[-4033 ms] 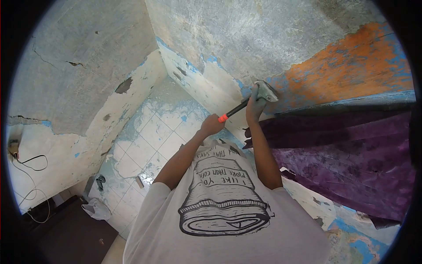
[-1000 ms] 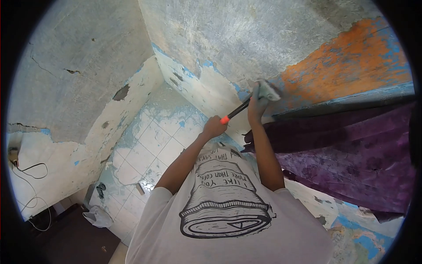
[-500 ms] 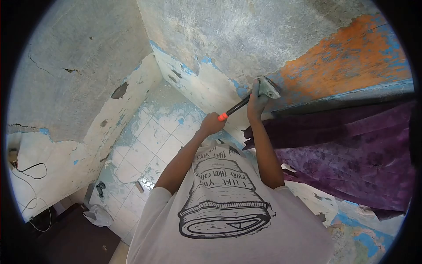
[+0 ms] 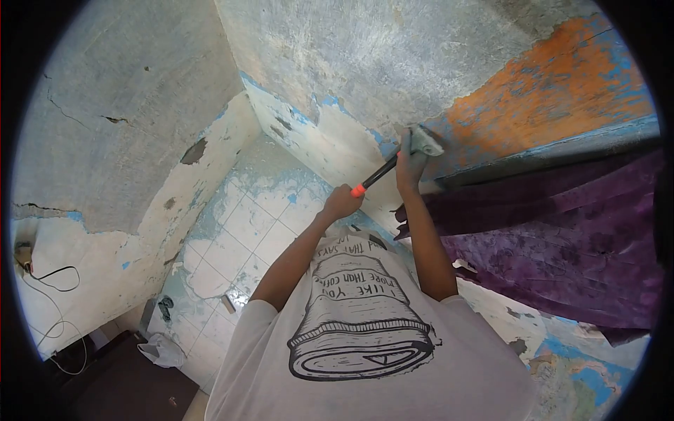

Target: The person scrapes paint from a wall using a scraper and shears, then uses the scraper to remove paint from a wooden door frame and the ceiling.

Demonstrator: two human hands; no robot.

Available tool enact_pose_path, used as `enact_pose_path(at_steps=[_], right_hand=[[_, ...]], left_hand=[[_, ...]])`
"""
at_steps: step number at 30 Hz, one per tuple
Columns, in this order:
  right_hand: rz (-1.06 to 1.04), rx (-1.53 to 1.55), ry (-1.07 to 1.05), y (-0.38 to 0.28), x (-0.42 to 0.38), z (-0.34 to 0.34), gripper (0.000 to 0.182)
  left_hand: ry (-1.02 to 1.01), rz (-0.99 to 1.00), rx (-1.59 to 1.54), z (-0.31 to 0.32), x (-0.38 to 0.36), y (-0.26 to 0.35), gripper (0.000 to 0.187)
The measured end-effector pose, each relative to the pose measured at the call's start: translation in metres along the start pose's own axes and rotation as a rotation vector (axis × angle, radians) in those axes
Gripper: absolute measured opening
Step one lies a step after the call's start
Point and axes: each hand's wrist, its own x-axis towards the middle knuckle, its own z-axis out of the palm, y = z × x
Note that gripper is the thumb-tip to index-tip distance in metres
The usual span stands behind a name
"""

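A long-handled scraper [image 4: 382, 170] with a black shaft and a dusty, pale grey head [image 4: 426, 141] slants up to the right against the wall [image 4: 351, 63]. My left hand [image 4: 342, 201] is closed round the lower end of the handle, beside its orange band. Higher up, just under the head, my right hand [image 4: 411, 168] wraps the shaft, its fingers greyish with dust. The head lies at the border between bare grey plaster and an orange patch [image 4: 533, 91] with blue flecks. Its working edge is hard to make out.
Purple cloth [image 4: 554, 245] hangs along the right. Peeling paint and cracks mark the left wall [image 4: 126, 91]. Paint debris covers the tiled floor [image 4: 239, 224]. At lower left are a dark brown surface [image 4: 133, 382], a plastic bag [image 4: 163, 349] and a loose cable [image 4: 62, 319].
The scraper head and both hands have shifted very slightly, with the head a little lower and to the left. Both hands keep their hold. The whole view has tilted a little.
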Motion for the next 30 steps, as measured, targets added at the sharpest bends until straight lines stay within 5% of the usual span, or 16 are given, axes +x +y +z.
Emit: enact_pose_path(at_steps=[5, 8, 13, 16, 23, 28, 30], right_hand=[[0.157, -0.034, -0.017, 0.025, -0.003, -0.003, 0.027], [-0.049, -0.002, 0.013, 0.023, -0.001, 0.0, 0.03], [0.213, 0.02, -0.054, 0.019, -0.006, -0.008, 0.034], [0.003, -0.066, 0.0, 0.027, -0.006, 0.002, 0.034], [0.182, 0.024, -0.004, 0.005, 0.004, -0.007, 0.035], [0.014, 0.053, -0.006, 0.002, 0.007, -0.003, 0.034], [0.253, -0.022, -0.069, -0.018, 0.013, -0.015, 0.034]], left_hand=[[-0.026, 0.003, 0.001, -0.003, -0.001, -0.006, 0.052], [0.039, -0.028, 0.012, 0.004, 0.002, -0.012, 0.052], [0.011, -0.003, 0.026, 0.0, -0.003, -0.006, 0.052], [0.058, 0.0, 0.024, 0.0, -0.001, -0.014, 0.051], [0.007, 0.023, 0.018, -0.004, -0.001, 0.017, 0.046], [0.087, 0.03, 0.011, 0.0, 0.0, 0.005, 0.051], [0.04, 0.021, 0.005, -0.004, -0.004, 0.026, 0.049]])
